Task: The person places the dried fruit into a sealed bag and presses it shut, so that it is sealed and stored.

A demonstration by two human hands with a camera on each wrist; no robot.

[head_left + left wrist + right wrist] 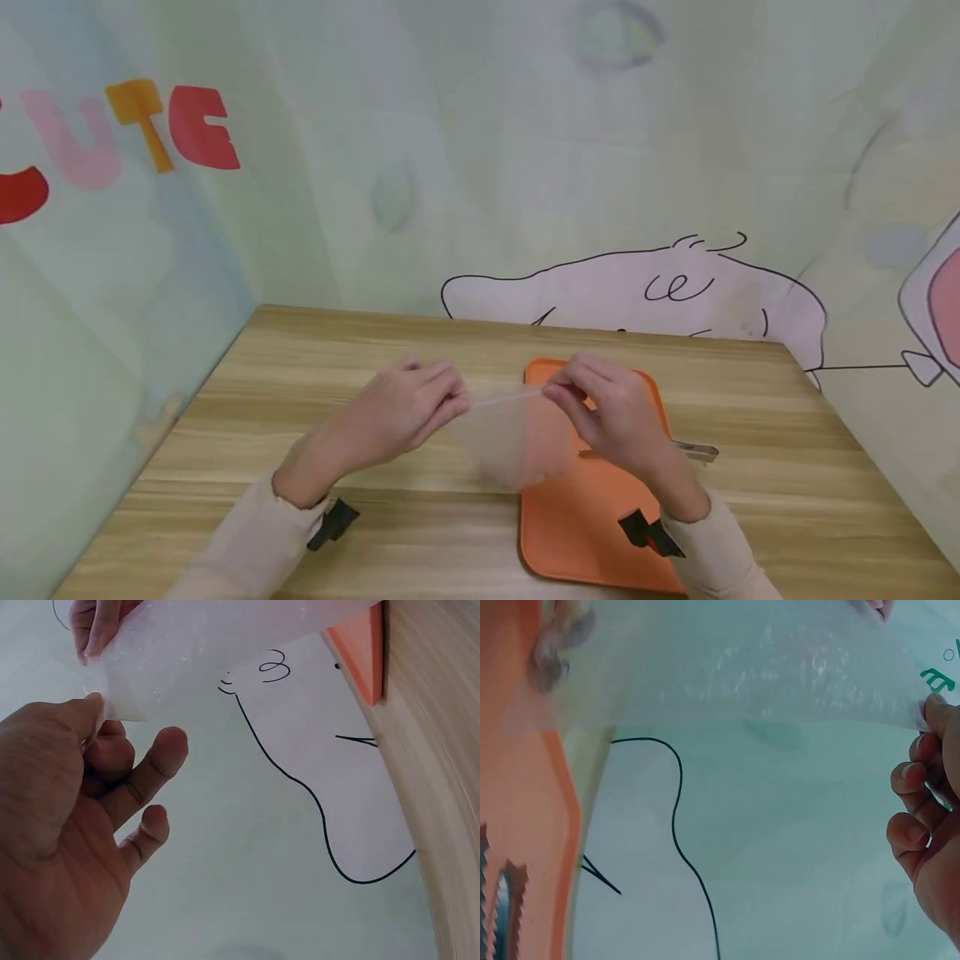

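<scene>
A clear plastic bag [502,442] hangs between both hands, over the left part of an orange tray [570,533]. My left hand [405,408] pinches one upper corner between thumb and forefinger; its other fingers are loosely bent in the left wrist view. At the opposite corner, my right hand [607,408] pinches the bag's edge. The top edge is drawn nearly straight between them. Near the bag's lower end in the right wrist view, small brownish shapes [551,652] show blurred through the film.
Metal tongs [697,451] lie across the tray, one end past its right edge; their toothed tips [510,907] show in the right wrist view. The wood-grain table [300,367] meets a printed cloth backdrop [337,167] behind and at the left.
</scene>
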